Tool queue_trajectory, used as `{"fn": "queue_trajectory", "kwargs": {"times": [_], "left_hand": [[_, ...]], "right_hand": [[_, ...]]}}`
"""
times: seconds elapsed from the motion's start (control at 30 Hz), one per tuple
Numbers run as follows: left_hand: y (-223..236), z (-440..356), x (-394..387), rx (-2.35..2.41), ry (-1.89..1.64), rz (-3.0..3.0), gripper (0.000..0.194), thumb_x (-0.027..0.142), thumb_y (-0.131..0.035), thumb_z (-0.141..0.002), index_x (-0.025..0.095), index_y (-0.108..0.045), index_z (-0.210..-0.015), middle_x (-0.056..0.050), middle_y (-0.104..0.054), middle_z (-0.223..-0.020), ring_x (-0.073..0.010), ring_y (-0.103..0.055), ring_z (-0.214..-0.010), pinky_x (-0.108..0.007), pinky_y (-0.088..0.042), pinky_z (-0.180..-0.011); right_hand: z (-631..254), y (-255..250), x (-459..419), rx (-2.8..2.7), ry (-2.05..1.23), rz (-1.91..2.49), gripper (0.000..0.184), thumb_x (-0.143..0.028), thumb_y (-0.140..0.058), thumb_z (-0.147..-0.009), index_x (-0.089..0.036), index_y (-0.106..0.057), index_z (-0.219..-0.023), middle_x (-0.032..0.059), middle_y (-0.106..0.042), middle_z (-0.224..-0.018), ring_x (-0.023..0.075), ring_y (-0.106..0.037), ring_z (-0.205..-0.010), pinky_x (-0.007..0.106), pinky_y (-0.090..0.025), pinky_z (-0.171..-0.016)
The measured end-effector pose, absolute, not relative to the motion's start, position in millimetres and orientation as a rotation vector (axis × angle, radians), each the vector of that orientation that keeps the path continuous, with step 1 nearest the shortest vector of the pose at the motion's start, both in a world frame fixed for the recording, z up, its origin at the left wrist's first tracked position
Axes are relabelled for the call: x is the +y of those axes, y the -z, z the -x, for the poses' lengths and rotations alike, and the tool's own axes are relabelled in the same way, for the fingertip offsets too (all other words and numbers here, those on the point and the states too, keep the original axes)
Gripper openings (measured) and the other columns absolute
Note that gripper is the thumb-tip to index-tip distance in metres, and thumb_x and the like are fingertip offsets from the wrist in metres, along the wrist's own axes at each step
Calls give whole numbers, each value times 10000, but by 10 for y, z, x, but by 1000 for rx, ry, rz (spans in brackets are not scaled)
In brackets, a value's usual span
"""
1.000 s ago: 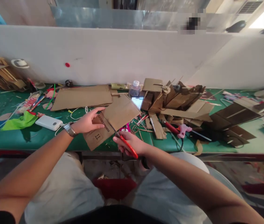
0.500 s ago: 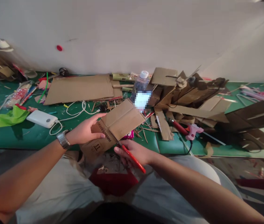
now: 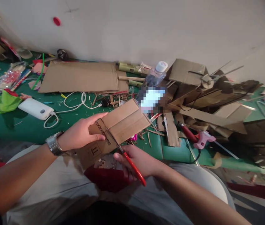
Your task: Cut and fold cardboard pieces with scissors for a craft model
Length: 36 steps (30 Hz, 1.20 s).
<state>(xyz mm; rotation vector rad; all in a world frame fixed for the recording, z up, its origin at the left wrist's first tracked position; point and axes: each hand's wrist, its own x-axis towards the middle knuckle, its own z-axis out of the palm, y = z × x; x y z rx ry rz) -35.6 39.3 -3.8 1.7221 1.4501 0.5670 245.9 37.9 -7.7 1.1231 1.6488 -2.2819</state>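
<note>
My left hand (image 3: 83, 131) grips a brown piece of cardboard (image 3: 123, 123) along its left side, thumb on top, the other fingers mostly hidden beneath. Black print runs across the near part of the sheet. In my right hand (image 3: 137, 159) is a pair of scissors (image 3: 133, 168) with red handles, my fingers wrapped round them. The scissor blades lie at the cardboard's near right edge, along a line that crosses the sheet just beyond the print. The cardboard is held tilted over the front edge of the green table, above my lap.
Behind the cardboard stands a clear bottle (image 3: 156, 75) beside a lit, blurred phone screen (image 3: 152, 98). A white power bank (image 3: 36, 108) with a cable lies left. Rightward are a pink glue gun (image 3: 204, 139) and a cardboard construction (image 3: 188, 72). A flat cardboard sheet (image 3: 81, 76) lies at the back.
The view has shifted, so the table's things sit differently in the frame. Both hands keep their hold on cardboard and scissors, and the blades stay at nearly the same line.
</note>
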Motion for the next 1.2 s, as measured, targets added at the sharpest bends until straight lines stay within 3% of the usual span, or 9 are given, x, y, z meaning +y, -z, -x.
{"fn": "queue_trajectory", "kwargs": {"times": [0.3, 0.43, 0.57, 0.97, 1.2], "left_hand": [[-12, 340, 433, 1534, -526, -1579, 952, 637, -871, -799, 288, -497, -1602, -122, -729, -1459, -376, -697, -1334, -508, -582, -1095], [-5, 338, 447, 1556, -477, -1553, 649, 585, -874, -805, 257, -644, -1315, -86, -792, -1302, -343, -755, -1194, -447, -606, -976], [-40, 336, 462, 1539, -436, -1565, 438, 519, -861, -839, 273, -649, -1133, -13, -817, -1131, -279, -781, -1034, -373, -586, -858], [-175, 224, 409, 1701, -328, -1613, 411, 555, -854, -836, 276, -633, -1041, 17, -807, -1006, -261, -751, -908, -341, -512, -730], [-151, 244, 430, 1706, -321, -1612, 431, 576, -849, -832, 282, -629, -1057, 5, -809, -1010, -280, -751, -903, -358, -524, -724]], "right_hand": [[-2454, 71, 440, 1709, 2226, -1147, 709, -928, -563, -870, -219, -549, -872, -27, -642, -560, 122, -599, -410, 195, -449, -372], [-2463, 21, 462, 1672, 2220, -1142, 652, -868, -570, -924, -218, -549, -884, -28, -655, -576, 107, -584, -405, 187, -444, -389], [-2480, -17, 480, 1735, 2188, -1159, 613, -818, -599, -948, -214, -544, -864, -13, -676, -597, 113, -626, -442, 175, -438, -411], [-2510, 31, 494, 1699, 2134, -1090, 737, -940, -422, -923, -212, -530, -926, -6, -662, -607, 126, -624, -445, 183, -427, -398], [-2496, 25, 498, 1704, 2175, -1141, 632, -830, -503, -989, -204, -558, -918, -23, -631, -591, 119, -605, -480, 205, -444, -466]]}}
